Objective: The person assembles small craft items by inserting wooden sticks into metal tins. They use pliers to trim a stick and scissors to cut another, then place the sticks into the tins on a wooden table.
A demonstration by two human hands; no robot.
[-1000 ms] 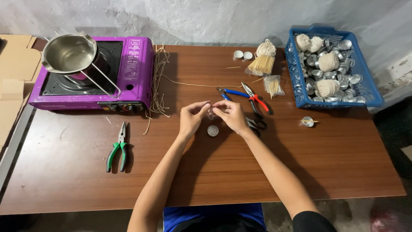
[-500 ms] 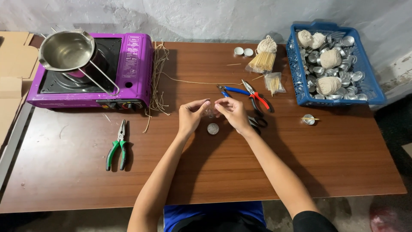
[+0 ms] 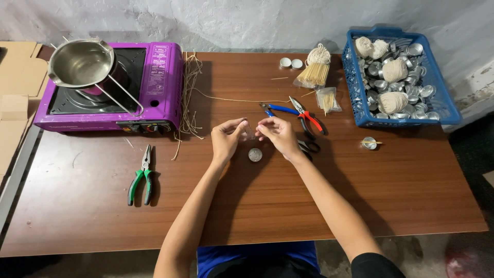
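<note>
Both hands are meeting just above a small round metal cup (image 3: 255,154) lying mid-table. The left hand (image 3: 228,139) and right hand (image 3: 277,135) are pinching fingertips toward each other over something too small to make out; whether anything is actually gripped cannot be told. Scissors (image 3: 309,147) are lying just right of the cup, partly under the right wrist, and red and blue pliers (image 3: 303,114) are sitting beyond them. Green-handled pliers (image 3: 142,177) are resting well left of the cup, with bare wood between. A purple stove (image 3: 159,85) carrying a steel pot (image 3: 82,63) is taking up the far left, loose twine (image 3: 189,98) trailing beside it. A blue basket (image 3: 355,98) is crowding the far right edge. The table (image 3: 257,211) is showing open surface from the cup to its near edge.
</note>
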